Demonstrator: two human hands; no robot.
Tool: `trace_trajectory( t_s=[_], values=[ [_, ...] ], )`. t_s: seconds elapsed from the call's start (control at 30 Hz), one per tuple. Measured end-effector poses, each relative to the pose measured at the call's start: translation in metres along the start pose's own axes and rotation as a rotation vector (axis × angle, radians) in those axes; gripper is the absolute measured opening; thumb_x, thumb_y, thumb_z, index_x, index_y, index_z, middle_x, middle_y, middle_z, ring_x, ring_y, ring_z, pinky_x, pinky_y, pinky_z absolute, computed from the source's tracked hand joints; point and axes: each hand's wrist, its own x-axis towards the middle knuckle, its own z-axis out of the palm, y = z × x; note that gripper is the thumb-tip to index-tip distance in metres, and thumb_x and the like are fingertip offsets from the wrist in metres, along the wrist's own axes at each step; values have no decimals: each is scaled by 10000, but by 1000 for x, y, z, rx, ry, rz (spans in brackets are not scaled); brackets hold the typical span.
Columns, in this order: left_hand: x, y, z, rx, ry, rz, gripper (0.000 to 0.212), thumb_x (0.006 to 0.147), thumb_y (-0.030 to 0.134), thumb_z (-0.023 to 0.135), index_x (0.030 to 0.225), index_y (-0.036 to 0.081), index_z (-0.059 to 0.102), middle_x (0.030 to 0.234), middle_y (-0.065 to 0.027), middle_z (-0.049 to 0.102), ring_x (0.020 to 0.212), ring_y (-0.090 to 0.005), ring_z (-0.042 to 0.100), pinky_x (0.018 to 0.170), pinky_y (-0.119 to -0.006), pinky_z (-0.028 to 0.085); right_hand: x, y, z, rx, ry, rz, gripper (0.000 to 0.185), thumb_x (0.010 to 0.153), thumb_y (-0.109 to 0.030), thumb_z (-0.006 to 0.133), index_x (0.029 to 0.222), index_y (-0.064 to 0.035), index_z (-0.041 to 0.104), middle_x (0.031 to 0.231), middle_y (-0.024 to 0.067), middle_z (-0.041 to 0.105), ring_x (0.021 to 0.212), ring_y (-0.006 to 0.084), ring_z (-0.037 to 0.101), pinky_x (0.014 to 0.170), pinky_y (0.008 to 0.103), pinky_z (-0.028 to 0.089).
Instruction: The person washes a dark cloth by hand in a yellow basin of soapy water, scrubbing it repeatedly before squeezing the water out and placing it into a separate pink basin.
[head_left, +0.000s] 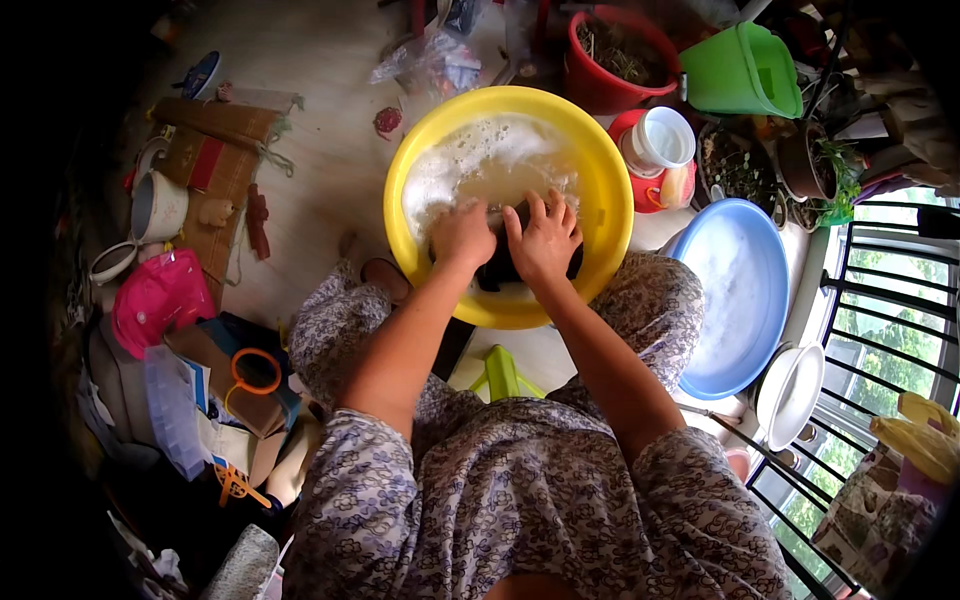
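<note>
A round yellow plastic basin (619, 217) stands on the floor between my knees, holding cloudy water with white suds (465, 154). Dark wet cloth (500, 262) lies in its near half, under and between my hands. My left hand (465, 236) is on the cloth's left side, knuckles up, its fingertips hidden, so its hold cannot be told. My right hand (546, 236) rests on the cloth's right part with its fingers spread and bent.
At the right a blue basin (731, 300) holds suds, near a white basin (791, 397) and a window railing. Beyond are a red bucket (622, 60), a green bucket (739, 71) and potted plants. Cardboard (225, 157), a white pot (160, 206) and a pink bag (161, 300) are at left.
</note>
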Motion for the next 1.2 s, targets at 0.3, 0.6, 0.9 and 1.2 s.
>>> trace_trajectory(
  t_s=[0.3,0.6,0.9,1.2],
  values=[
    [24,-2,31,-227,-154,-68,251,825,142,493,1012,26,615,1026,-198,613,933,-362,591,811,-448,474,15,30,81,-15,7,51,496,705,-315,661,1145,-117,547,1194,184,483,1119,378,433,920,562,330],
    [67,-37,102,-96,24,123,306,853,306,472,945,65,635,949,-205,624,873,-358,599,784,-430,466,32,59,128,14,-380,87,367,762,-320,604,1024,-62,608,990,182,581,924,319,539,819,454,416],
    [75,-14,26,-858,147,-49,470,819,439,552,647,2,581,603,-68,588,542,-222,512,551,-364,409,68,14,22,404,-75,230,408,787,-397,588,794,8,640,759,143,640,727,237,610,737,352,460],
    [25,-6,6,-725,354,236,330,707,199,724,633,44,442,552,-57,451,521,-206,428,498,-342,358,40,8,-19,599,-10,168,256,771,-264,645,797,-16,589,749,116,584,671,265,574,653,348,455]
  ],
)
